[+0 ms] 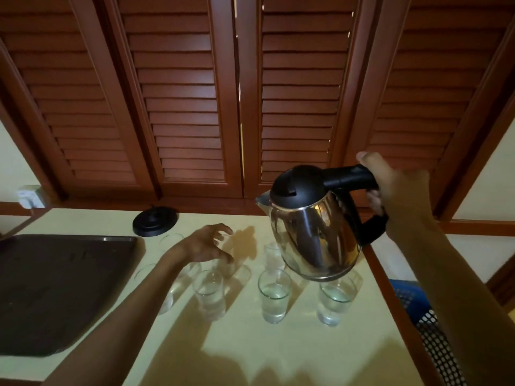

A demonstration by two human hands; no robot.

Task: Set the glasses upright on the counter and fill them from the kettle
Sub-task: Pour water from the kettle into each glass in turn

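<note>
Right hand (395, 190) has the kettle (315, 232) up in the air at the right centre of the frame, fingers (374, 200) wrapped tight round the black handle, thumb sticking up over the top. The steel body hangs tilted, spout pointing left, above the back row of glasses. Left hand (206, 243) reaches in from the lower left, fingers spread and curved like a claw, hovering right at a glass (225, 263) in the middle of the table (250, 344); whether it actually touches that glass, I cannot tell. Front row now: three glasses standing upright, one at centre left (209, 296), one at centre (274, 296), one toward the right (335, 302), each looking to have water in it. More glasses sit partly hidden behind the left forearm. The kettle's round black base (154, 222) rests further back on the table, and a dark tray (55, 288) fills the left side.
</note>
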